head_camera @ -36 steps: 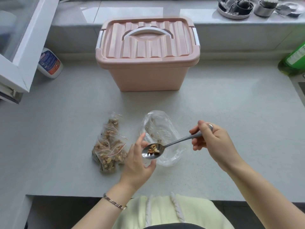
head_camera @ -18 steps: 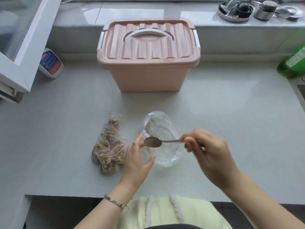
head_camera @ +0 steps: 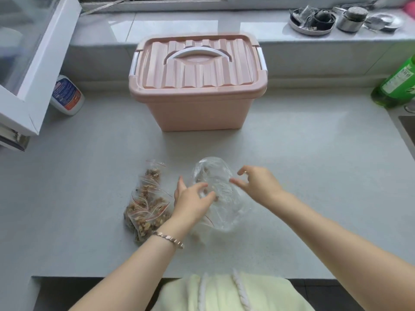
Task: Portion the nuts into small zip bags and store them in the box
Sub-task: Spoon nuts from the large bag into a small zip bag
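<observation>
A pink lidded box (head_camera: 197,108) stands closed at the back of the grey counter (head_camera: 89,187). Several small zip bags filled with nuts (head_camera: 146,209) lie in a pile left of my hands. A large clear plastic bag (head_camera: 213,171) with a few nuts inside lies in the middle. My left hand (head_camera: 192,200) pinches the top of a small zip bag (head_camera: 203,225), which hangs blurred below it with some nuts in it. My right hand (head_camera: 260,184) hovers over the large bag's right side, fingers loosely curled and empty. The spoon is out of sight.
A white spray bottle (head_camera: 67,95) lies at the back left beside an open window frame (head_camera: 29,86). A green bottle (head_camera: 397,86) stands at the right, near a sink edge (head_camera: 407,129). Metal dishes (head_camera: 312,19) sit on the sill behind.
The spoon has left my right hand and is no longer visible. The nuts went from the spoon into the small bag. My right hand moved up over the large bag.
</observation>
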{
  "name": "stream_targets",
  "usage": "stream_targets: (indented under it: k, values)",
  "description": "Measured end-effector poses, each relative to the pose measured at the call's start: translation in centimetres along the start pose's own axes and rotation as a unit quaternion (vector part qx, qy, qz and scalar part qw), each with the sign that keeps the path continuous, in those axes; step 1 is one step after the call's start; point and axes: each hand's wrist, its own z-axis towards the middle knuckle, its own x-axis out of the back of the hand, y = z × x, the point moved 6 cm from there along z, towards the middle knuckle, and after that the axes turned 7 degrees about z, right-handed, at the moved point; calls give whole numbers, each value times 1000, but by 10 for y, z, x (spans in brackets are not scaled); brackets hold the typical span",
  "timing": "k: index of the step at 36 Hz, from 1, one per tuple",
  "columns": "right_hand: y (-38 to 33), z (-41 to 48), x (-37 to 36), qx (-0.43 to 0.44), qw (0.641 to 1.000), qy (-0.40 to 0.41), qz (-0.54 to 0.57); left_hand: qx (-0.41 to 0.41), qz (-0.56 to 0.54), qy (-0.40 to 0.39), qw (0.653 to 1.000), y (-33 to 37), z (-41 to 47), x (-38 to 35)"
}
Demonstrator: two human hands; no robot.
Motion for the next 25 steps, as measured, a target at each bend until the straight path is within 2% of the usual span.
stream_targets:
  k: [4, 9, 17, 20, 25]
  values:
    - [18, 13, -35, -62, 995, -71, -44, -16, 26, -9, 1000, 3, 15, -1]
    - [30, 16, -51, -92, 992, -86, -11, -34, 47, 25, 998, -1, 18, 1]
    - [30, 6, -20, -80, 985, -67, 139, -3, 36, 2, 999, 3, 22, -11]
    - [25, 1, 1, -63, 986, -50, 148, -15, 22, 14, 1000, 11, 26, -10]
    - [25, -4, 42, -62, 990, 35, 123, -68, 29, 29, 997, 24, 25, -5]
